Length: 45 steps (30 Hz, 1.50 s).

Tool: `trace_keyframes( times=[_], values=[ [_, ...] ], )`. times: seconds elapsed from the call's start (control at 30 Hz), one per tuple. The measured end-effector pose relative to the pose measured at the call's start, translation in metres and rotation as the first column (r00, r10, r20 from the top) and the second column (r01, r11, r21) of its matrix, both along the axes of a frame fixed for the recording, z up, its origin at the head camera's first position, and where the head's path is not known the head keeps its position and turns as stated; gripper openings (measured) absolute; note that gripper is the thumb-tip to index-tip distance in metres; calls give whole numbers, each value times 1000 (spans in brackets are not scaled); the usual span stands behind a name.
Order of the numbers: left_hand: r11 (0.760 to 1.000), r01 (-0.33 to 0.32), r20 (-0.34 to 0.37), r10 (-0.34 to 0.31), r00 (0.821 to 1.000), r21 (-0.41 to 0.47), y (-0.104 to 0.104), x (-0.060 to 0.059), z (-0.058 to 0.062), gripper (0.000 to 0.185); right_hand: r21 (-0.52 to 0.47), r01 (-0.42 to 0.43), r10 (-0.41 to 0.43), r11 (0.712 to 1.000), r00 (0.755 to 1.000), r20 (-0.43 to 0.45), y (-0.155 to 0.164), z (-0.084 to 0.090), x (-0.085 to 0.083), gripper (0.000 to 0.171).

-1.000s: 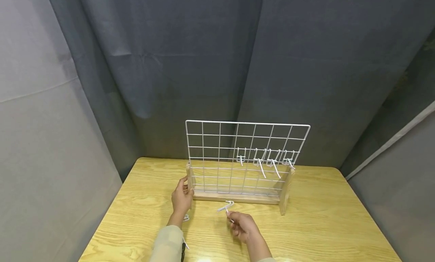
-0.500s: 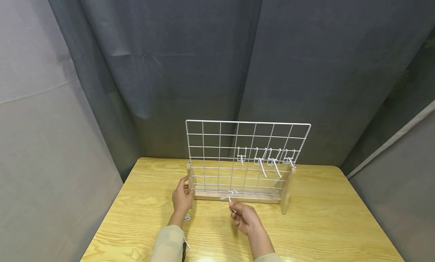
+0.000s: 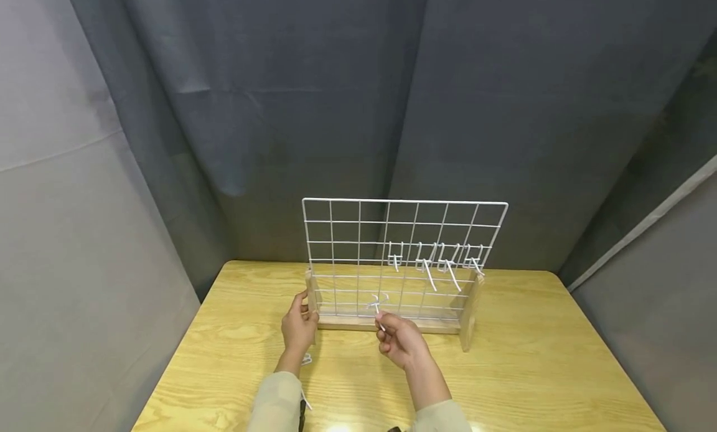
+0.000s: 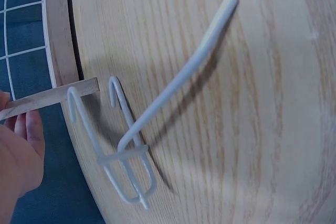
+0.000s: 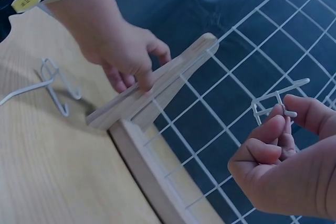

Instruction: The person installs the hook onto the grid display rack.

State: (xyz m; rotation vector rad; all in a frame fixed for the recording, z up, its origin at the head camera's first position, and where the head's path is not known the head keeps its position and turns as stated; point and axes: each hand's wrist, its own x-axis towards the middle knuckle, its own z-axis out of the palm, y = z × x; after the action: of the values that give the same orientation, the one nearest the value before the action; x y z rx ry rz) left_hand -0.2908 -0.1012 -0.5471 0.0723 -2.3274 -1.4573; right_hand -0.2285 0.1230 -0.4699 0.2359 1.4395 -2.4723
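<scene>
A white wire grid panel (image 3: 358, 233) stands upright in a wooden base (image 3: 392, 325) with wooden end posts. My left hand (image 3: 299, 328) grips the left end post (image 5: 178, 72), thumb on one side and fingers on the other. Between thumb and fingertips, my right hand (image 3: 404, 342) pinches a white wire hook (image 5: 270, 98) by its prong. Its two bent ends overlap the lower middle of the grid in the head view. Another white wire hook (image 4: 168, 93) lies on the table beside my left forearm, mostly covered by that arm in the head view.
Several white hooks (image 3: 428, 270) hang in a row on the right half of the grid. The wood-grain table (image 3: 532, 357) extends on both sides. Dark curtains (image 3: 280, 108) rise behind it, with lighter cloth (image 3: 56, 233) at the left.
My right hand has moved forward and up with the hook, from in front of the base to the lower grid. My left hand keeps its hold on the end post.
</scene>
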Motion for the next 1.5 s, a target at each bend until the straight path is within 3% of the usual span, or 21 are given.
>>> trace_keyframes(
  times=[0.2,0.57,1.03,1.5],
  values=[
    [1000,-27,-10,27,1000,-1,-4,2,0,51,-37,-24,23,999,999,-32,-8,17,-6,7],
    [1000,-18,-44,18,999,-2,1,-1,-3,50,-109,-1,-4,994,999,-48,-13,42,-15,5],
    [1000,-20,0,20,1000,9,0,-2,-3,50,-214,97,-105,972,994,-25,-21,67,-29,16],
    [999,-33,2,33,999,8,1,-2,-2,50,-249,149,-148,957,989,24,-29,81,-43,13]
  ],
)
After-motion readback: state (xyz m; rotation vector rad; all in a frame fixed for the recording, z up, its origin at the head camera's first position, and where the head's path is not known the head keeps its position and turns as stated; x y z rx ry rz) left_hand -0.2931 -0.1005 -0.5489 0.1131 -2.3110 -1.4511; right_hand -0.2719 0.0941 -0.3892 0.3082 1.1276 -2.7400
